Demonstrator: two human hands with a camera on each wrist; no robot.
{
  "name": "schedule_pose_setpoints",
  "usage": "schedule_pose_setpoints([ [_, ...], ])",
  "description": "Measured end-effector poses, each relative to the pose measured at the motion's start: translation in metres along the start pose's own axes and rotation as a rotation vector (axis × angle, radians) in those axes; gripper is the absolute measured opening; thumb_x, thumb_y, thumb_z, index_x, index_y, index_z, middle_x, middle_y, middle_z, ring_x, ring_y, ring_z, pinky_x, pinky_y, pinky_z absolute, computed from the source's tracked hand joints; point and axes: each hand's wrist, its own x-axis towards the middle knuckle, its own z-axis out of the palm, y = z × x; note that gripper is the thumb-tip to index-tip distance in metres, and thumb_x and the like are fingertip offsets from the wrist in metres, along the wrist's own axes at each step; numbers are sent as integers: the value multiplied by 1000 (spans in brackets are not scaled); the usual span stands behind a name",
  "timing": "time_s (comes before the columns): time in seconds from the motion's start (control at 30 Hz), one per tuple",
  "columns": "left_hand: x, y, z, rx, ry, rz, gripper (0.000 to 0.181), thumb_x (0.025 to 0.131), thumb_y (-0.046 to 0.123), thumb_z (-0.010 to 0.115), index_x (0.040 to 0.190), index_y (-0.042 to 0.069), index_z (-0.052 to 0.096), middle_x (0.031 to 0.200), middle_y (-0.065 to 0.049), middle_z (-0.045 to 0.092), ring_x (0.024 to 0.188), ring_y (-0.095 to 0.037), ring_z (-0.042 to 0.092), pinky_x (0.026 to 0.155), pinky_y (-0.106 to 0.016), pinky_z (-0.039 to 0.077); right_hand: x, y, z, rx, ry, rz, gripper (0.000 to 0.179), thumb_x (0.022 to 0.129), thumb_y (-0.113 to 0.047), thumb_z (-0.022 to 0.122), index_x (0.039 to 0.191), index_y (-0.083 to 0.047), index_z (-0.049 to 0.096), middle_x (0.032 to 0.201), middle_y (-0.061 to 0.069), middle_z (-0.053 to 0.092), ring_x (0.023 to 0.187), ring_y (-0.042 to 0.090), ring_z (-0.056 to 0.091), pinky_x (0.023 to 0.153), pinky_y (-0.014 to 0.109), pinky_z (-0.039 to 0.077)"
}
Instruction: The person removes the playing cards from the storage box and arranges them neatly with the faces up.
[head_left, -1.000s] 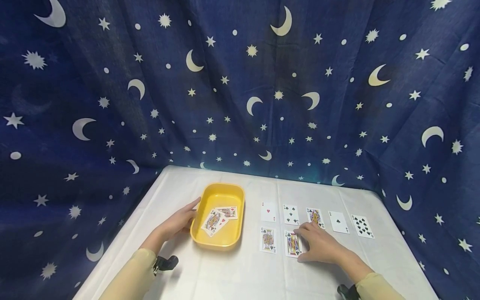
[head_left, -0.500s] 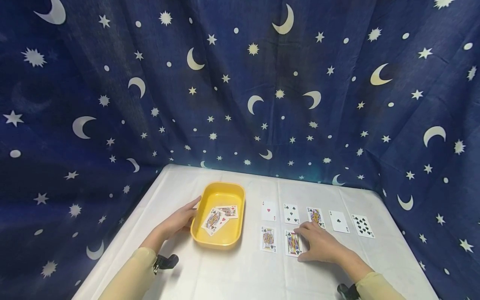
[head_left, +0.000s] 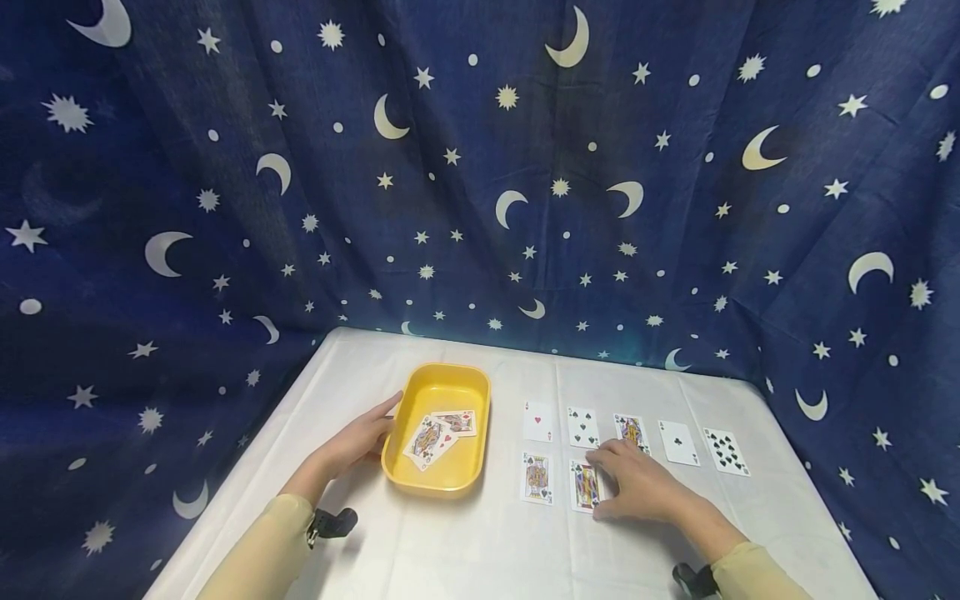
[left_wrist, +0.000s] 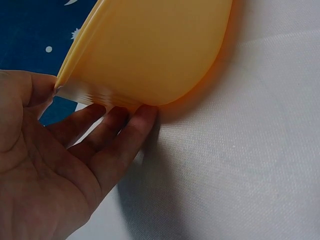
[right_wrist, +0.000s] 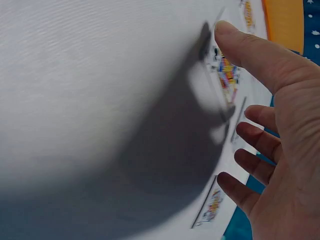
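Beside the yellow tray (head_left: pixel 437 490) is my left hand (head_left: pixel 358 443). In the left wrist view its fingers (left_wrist: pixel 126 136) touch the tray's outer wall. Two face cards lie overlapped in the tray, the nearer one being a face card of hearts (head_left: pixel 430 442). My right hand (head_left: pixel 641 483) is over the right side of a face card of a black suit (head_left: pixel 585 485) in the near row, thumb and fingers spread apart. To its left lies a king of spades (head_left: pixel 536 479). The far edge of the hand partly hides a face card (head_left: pixel 631 432) in the far row.
In the far row also lie an ace of hearts (head_left: pixel 537 421), a low black card (head_left: pixel 582 427), an ace of clubs (head_left: pixel 679 442) and a high black card (head_left: pixel 726 452). A white cloth (head_left: pixel 465 542) covers the table. Behind hangs a dark blue star-and-moon curtain (head_left: pixel 480 167).
My right hand has shifted very slightly left over the face card. The left hand, the tray and the cards look the same.
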Motion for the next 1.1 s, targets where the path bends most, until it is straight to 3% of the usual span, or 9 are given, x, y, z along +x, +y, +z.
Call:
schedule_pose_setpoints([
  [0.17,0,0,0,-6,-1,3,62,104,23,49,163,32,30,145,-16,55,100,-26,66,85,-42,58,17,-15,-8,15,66,-4,87,72,-56,86,142,-11,61,138,5,57,131,30,49,110,55,40],
  [0.37,-1,0,-1,-6,-6,-3,62,104,25,50,163,33,30,150,-15,51,104,-26,64,86,-42,57,49,-54,-18,18,73,-15,85,77,-58,83,146,-16,58,142,2,56,135,25,46,112,51,38],
  [0.57,1,-1,1,-21,-5,-4,63,104,24,50,163,32,29,145,-16,54,100,-27,65,83,-41,58,86,-97,-22,16,46,-78,84,80,-65,76,149,-20,55,144,-2,54,137,20,44,115,46,36],
  [0.8,2,-3,0,-25,-4,-8,64,103,22,50,163,31,29,142,-15,56,99,-27,65,81,-40,57,127,-148,-14,-15,-10,-192,87,81,-67,73,147,-14,56,139,1,56,131,20,45,113,42,37],
  [1.1,-2,1,-2,-24,-24,-12,64,104,24,49,164,31,27,147,-19,51,103,-29,64,80,-42,58,161,-179,3,-128,-91,-227,84,82,-66,73,144,-12,58,132,2,57,124,20,47,110,39,38],
])
